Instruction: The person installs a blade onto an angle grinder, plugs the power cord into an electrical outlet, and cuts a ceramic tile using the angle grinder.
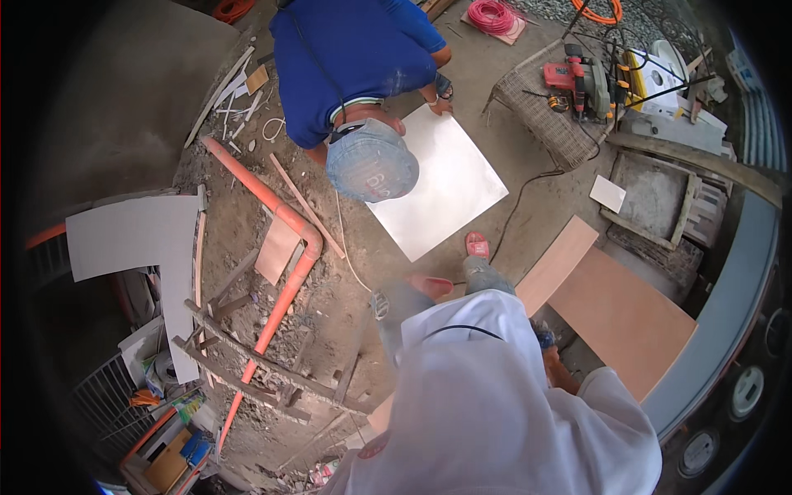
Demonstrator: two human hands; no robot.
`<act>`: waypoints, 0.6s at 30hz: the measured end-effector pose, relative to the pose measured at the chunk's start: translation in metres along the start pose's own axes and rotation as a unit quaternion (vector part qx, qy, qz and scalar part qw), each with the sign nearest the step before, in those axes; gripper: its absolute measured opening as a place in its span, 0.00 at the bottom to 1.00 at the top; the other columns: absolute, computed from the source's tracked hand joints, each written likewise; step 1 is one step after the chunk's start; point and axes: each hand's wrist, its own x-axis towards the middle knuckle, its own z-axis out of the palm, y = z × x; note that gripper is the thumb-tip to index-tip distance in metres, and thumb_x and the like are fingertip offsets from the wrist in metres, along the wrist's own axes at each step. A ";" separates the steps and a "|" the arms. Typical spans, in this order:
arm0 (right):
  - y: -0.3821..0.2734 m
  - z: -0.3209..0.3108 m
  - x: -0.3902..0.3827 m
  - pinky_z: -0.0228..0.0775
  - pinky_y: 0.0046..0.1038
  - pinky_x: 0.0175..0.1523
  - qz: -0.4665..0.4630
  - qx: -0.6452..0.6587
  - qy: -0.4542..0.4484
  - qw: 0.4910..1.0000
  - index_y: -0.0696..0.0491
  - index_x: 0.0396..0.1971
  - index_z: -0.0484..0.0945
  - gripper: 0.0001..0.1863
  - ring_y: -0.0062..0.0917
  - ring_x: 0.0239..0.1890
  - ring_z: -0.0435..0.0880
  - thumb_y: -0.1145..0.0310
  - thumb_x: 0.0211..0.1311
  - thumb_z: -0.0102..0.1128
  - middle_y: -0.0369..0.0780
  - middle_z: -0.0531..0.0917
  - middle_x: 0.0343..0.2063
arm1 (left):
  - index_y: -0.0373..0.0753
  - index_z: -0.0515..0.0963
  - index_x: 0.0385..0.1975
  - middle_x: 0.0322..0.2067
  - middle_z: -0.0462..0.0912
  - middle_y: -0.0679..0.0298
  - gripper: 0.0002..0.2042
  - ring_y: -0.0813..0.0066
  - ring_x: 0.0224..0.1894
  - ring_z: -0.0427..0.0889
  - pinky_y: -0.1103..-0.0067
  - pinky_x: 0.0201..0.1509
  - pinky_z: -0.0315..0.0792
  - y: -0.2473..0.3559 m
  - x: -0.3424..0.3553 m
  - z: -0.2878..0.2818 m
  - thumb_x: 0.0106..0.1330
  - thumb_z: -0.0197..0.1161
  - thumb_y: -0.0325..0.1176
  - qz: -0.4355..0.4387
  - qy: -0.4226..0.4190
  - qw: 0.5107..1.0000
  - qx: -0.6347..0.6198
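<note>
My right hand is low at my right side, beside the plywood sheets, partly covered by my white sleeve. Its fingers seem closed around a small dark-blue thing that I cannot make out. My left hand is out of sight, with my white shirt filling the lower middle. Ahead of my feet a glossy white square sheet lies flat on the ground. A co-worker in a blue shirt and faded denim cap bends over it. One hand of the co-worker presses on the sheet's far corner.
Plywood sheets lie at my right. An orange pipe and a rough wooden ladder cross the rubble at left. A wicker stand bears a red power tool; a cable trails from it.
</note>
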 end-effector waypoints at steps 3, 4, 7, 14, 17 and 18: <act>-0.025 0.009 -0.015 0.77 0.34 0.49 0.005 0.005 0.021 1.000 0.61 0.55 0.71 0.38 0.38 0.45 0.83 0.60 0.41 0.71 0.50 0.82 0.46 | 0.36 0.78 0.42 0.32 0.80 0.64 0.18 0.70 0.33 0.84 0.75 0.30 0.73 0.031 0.032 -0.030 0.60 0.68 0.43 0.017 0.010 0.999 -0.032; -0.038 0.014 -0.021 0.77 0.34 0.49 0.005 0.008 0.030 1.000 0.61 0.55 0.71 0.38 0.38 0.45 0.83 0.60 0.41 0.71 0.50 0.82 0.46 | 0.36 0.78 0.42 0.32 0.80 0.64 0.18 0.70 0.33 0.84 0.75 0.30 0.73 0.051 0.047 -0.043 0.60 0.67 0.43 0.028 0.013 0.998 -0.048; -0.072 0.039 -0.046 0.77 0.34 0.50 0.014 0.025 0.063 0.998 0.61 0.56 0.70 0.40 0.38 0.46 0.83 0.60 0.40 0.72 0.51 0.82 0.47 | 0.39 0.74 0.46 0.33 0.77 0.66 0.15 0.71 0.33 0.83 0.78 0.30 0.71 0.149 0.107 -0.088 0.66 0.62 0.41 0.114 -0.013 0.987 -0.113; -0.114 0.182 -0.117 0.78 0.34 0.42 0.033 0.190 0.144 0.971 0.64 0.50 0.71 0.37 0.33 0.38 0.84 0.60 0.38 0.72 0.49 0.82 0.40 | 0.39 0.74 0.44 0.31 0.79 0.64 0.13 0.76 0.25 0.81 0.80 0.24 0.70 0.405 0.216 -0.129 0.66 0.62 0.40 0.304 -0.166 0.935 0.078; -0.120 0.233 -0.170 0.77 0.33 0.36 0.062 0.202 0.182 0.960 0.65 0.45 0.73 0.33 0.31 0.33 0.83 0.60 0.38 0.72 0.48 0.82 0.36 | 0.39 0.74 0.43 0.33 0.80 0.65 0.12 0.78 0.26 0.79 0.81 0.24 0.69 0.447 0.218 -0.155 0.67 0.61 0.40 0.264 -0.185 0.897 0.303; -0.126 0.247 -0.190 0.77 0.32 0.34 0.138 0.220 0.161 0.952 0.65 0.43 0.74 0.32 0.31 0.32 0.83 0.61 0.38 0.72 0.48 0.83 0.35 | 0.38 0.74 0.45 0.36 0.80 0.65 0.13 0.78 0.30 0.79 0.82 0.27 0.70 0.452 0.217 -0.160 0.69 0.59 0.39 0.214 -0.155 0.883 0.389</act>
